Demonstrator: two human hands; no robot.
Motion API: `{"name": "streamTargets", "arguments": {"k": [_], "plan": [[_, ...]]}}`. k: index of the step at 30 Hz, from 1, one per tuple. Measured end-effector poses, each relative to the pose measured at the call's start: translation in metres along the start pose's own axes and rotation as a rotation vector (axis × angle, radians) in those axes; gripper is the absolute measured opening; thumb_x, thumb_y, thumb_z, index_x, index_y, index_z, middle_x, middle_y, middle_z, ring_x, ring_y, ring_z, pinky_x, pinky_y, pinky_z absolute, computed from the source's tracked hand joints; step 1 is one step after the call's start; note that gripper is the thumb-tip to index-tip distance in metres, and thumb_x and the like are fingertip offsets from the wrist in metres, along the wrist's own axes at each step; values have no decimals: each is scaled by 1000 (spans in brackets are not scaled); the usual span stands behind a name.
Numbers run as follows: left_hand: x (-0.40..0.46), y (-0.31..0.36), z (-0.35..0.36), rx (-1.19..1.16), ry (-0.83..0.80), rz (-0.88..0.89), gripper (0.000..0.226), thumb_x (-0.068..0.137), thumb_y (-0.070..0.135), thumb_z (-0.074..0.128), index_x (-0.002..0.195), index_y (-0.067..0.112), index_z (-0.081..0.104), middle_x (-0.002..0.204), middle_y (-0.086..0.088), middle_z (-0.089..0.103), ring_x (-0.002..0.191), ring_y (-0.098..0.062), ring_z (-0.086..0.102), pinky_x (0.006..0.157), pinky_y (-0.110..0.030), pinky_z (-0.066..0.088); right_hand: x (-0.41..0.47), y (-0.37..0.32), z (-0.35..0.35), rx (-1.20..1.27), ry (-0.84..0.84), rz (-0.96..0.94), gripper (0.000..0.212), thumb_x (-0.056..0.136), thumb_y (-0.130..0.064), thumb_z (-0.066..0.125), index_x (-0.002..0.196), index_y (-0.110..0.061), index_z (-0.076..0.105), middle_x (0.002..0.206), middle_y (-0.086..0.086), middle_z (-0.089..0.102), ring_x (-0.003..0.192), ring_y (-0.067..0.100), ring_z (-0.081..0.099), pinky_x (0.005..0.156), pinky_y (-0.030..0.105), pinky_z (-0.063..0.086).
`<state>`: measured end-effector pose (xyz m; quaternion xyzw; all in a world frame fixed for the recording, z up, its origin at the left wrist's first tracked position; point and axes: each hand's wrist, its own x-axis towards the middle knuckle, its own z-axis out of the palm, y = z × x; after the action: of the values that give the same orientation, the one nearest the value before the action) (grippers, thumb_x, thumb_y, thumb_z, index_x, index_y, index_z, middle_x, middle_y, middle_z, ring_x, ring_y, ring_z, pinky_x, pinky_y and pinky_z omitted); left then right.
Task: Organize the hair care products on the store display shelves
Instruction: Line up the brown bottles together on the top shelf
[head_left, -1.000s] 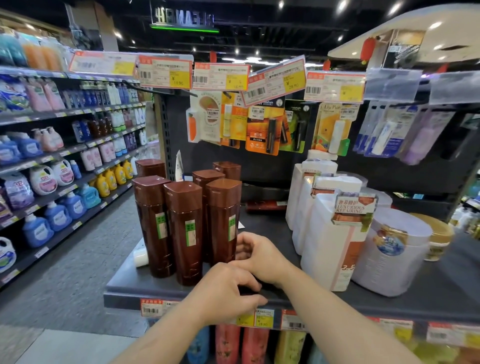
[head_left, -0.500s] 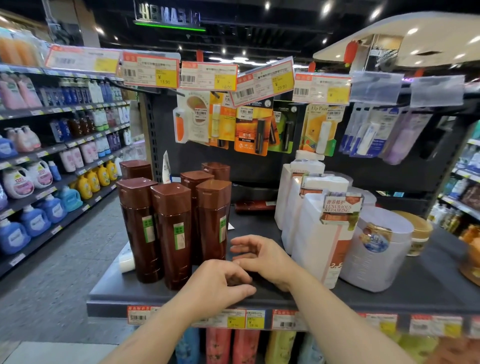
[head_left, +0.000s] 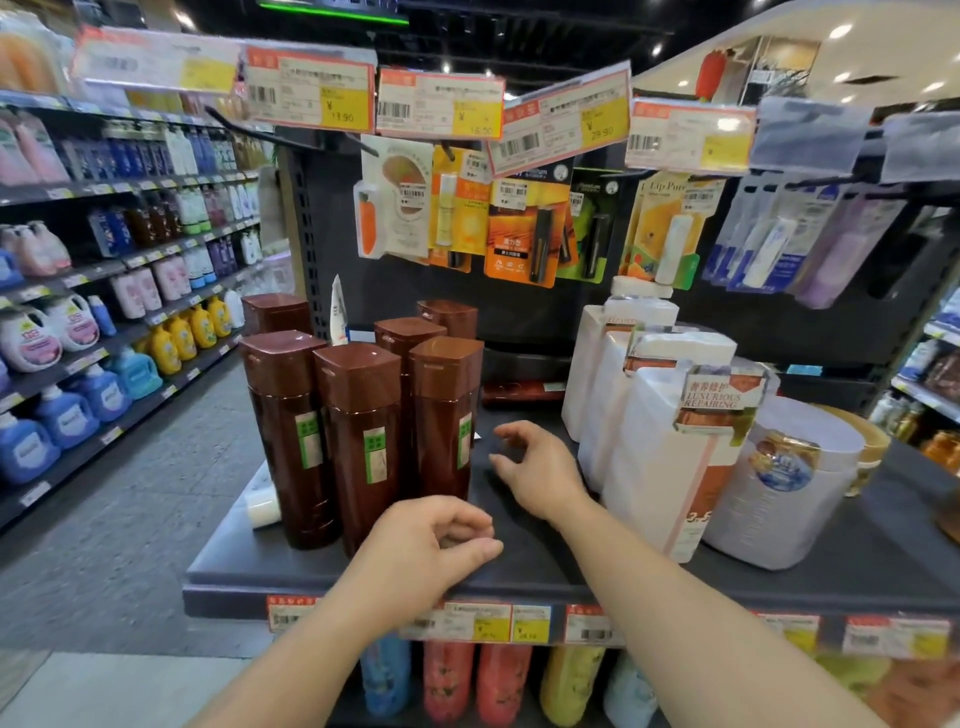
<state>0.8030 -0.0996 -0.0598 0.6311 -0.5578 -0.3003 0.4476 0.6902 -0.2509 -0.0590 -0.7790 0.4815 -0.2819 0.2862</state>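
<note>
- Brown bottles (head_left: 358, 431) stand upright in a tight cluster on the left half of the shelf (head_left: 519, 571), front row of three, more behind. A second ago the right hand was touching the base of the rightmost front bottle; now nothing touches them. Looks like that nudge is done and the group is squared up.
- A small white tube (head_left: 262, 512) lies on its side at the shelf's left edge, just beside the front-left bottle. Little margin there; pushing the cluster further left risks knocking it off.
- Left hand (head_left: 426, 551) hovers over the front lip of the shelf, just in front of the bottles, where it was half a second ago. Grip: fingers loosely curled, holding nothing.
- Right hand (head_left: 540, 473) has pulled back from the bottles and lifted over the bare strip mid-shelf. Grip: fingers relaxed and half spread, holding nothing.
- That bare strip between the bottles and the white jugs (head_left: 660, 457) is the only open lane for the hands; it runs back to a dark bottle (head_left: 522, 392) lying flat at the rear, probably the next thing to stand up.
- The white jugs line up front to back; a white tub (head_left: 779, 483) sits touching the front jug on its right. Price tags (head_left: 436, 104) and carded items hang low overhead, so lifts need to stay low.
</note>
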Motion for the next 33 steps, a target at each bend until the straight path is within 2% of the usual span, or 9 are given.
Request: {"name": "streamTargets", "arguments": {"k": [3,6,11,15,20,22,25,28,33], "plan": [[2,6,6,-49,-8,-7,20,78,24,78,91,35,66,90,11,75,87,0,69,87,-29,56,15,-1,9,-81,39,15,45,87,-27,67,129,-25,54,127,-2,60,116,16,56,96,30,45],[4,14,21,-81,-73,-9,31,83,26,73,110,33,61,104,11,71,94,5,66,90,-22,53,25,-3,17,-85,83,64,48,87,-28,66,132,-24,52,129,-1,59,121,20,53,101,36,45],[14,22,41,-176,-68,-21,43,86,20,70,126,25,54,112,9,66,99,5,63,86,-9,48,22,-1,13,54,103,96,41,89,-24,65,129,-21,55,120,-3,61,110,13,55,91,24,41],[23,17,47,-159,11,-1,34,86,16,69,113,31,53,105,11,65,100,1,62,87,-13,49,0,-3,-4,287,114,131,31,93,-30,59,124,-24,58,105,-9,59,99,7,57,84,20,43],[34,12,52,-169,61,-39,37,88,8,64,116,27,51,110,8,64,102,-2,62,92,-22,49,-40,3,-22,429,-1,113,35,95,-38,55,128,-30,54,115,-15,59,101,-6,54,76,11,41],[38,13,55,-242,95,-74,37,87,4,64,114,25,52,107,4,67,97,-4,65,85,-18,51,-49,6,-25,393,-34,101,40,95,-40,52,134,-33,48,122,-16,56,112,-2,52,83,11,41],[41,20,61,-262,151,-121,39,89,1,61,118,24,49,101,9,65,91,1,64,75,-9,49,-60,8,-28,396,-81,65,56,94,-46,51,145,-36,33,141,-17,42,131,4,40,107,25,34],[45,29,71,-311,217,-175,45,91,-3,55,131,17,45,112,-1,61,99,-10,65,90,-23,51,-68,20,-35,399,-182,-6,66,91,-49,55,148,-40,23,149,-21,30,136,1,31,115,32,28],[47,35,80,-412,273,-244,51,85,-1,66,129,16,47,123,-11,59,106,-20,64,91,-29,53,-74,34,-48,361,-316,-105,68,90,-47,57,149,-37,24,151,-20,30,137,-1,29,116,32,27]]}}
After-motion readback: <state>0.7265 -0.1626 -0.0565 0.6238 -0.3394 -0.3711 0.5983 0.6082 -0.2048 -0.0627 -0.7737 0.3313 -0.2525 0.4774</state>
